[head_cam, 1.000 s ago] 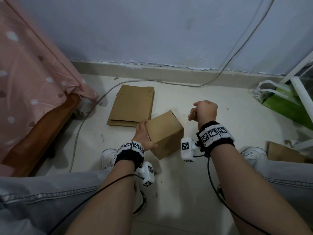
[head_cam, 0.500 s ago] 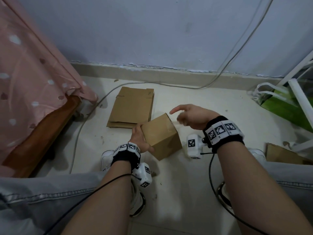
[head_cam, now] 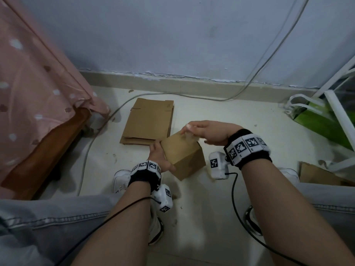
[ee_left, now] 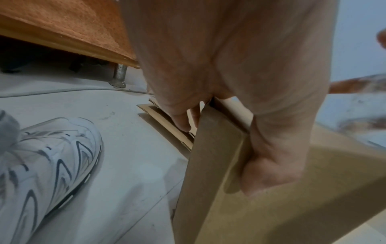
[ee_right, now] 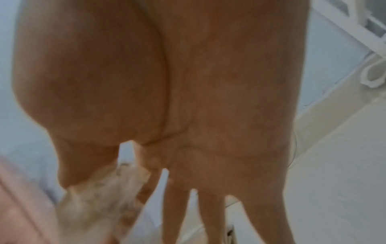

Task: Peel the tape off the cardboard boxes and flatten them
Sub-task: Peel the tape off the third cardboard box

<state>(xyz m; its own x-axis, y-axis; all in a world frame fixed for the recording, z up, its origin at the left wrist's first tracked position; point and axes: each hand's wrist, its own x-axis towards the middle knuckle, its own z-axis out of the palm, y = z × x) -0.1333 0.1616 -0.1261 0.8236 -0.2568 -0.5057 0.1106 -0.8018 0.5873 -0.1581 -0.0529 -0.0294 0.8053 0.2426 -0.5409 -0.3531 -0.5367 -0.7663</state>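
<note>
Since a moment ago the right hand (head_cam: 206,134) has reached over the cardboard box (head_cam: 182,154) — its grip pinching a clear tape strip (ee_right: 100,193). The left hand (head_cam: 160,156) clamps the box's edge above the floor (head_cam: 249,120). Best pull low and steady — a jerk may tear it.

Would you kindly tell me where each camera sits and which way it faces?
Head: looks down at the floor; both forearms, knees, cardboard box.
Left wrist: along the left hand gripping the box edge; a shoe shows.
Right wrist: along the right hand, pinching tape.
Head and left wrist share the box.
</note>
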